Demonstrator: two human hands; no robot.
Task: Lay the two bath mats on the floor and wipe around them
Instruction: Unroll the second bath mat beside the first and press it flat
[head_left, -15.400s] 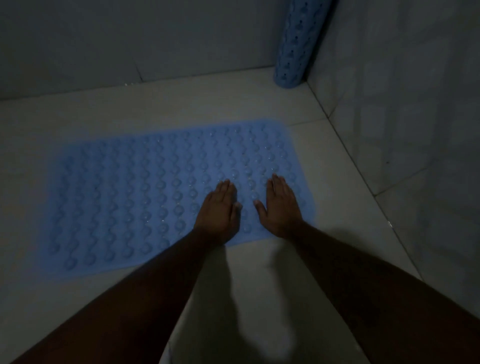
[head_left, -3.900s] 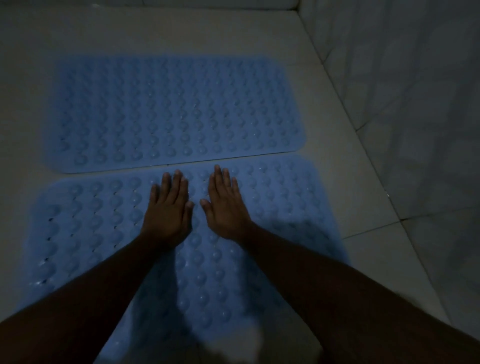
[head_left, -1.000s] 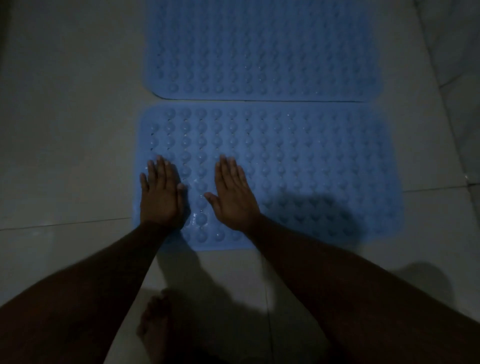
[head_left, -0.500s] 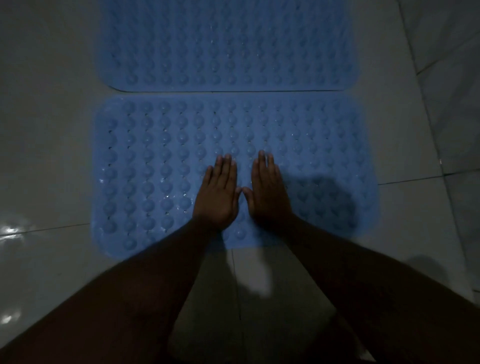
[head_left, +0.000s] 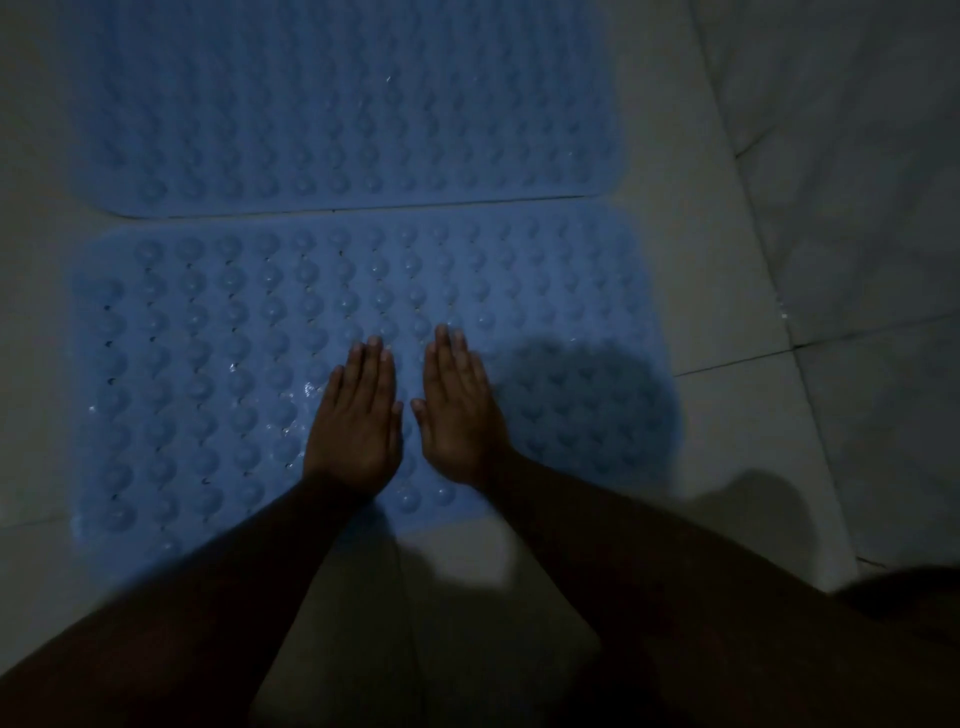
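Two blue bath mats with rows of round bumps lie flat on the pale tiled floor, long edges almost touching. The far mat (head_left: 337, 104) runs out of the top of the view. On the near mat (head_left: 208, 338) both my hands press palm down, fingers straight and together. My left hand (head_left: 356, 421) and my right hand (head_left: 457, 410) lie side by side near the mat's front edge, thumbs a small gap apart. Small wet glints show on the near mat left of my left hand.
Pale floor tiles (head_left: 727, 457) surround the mats, with grout lines to the right. A tiled wall (head_left: 857, 156) rises at the right. My forearms and their shadows cover the floor in front of the near mat. The room is dim.
Within the last second my hands slid from the near mat's left end to its middle and came close together. In the last half second they barely moved; the view shifted slightly.
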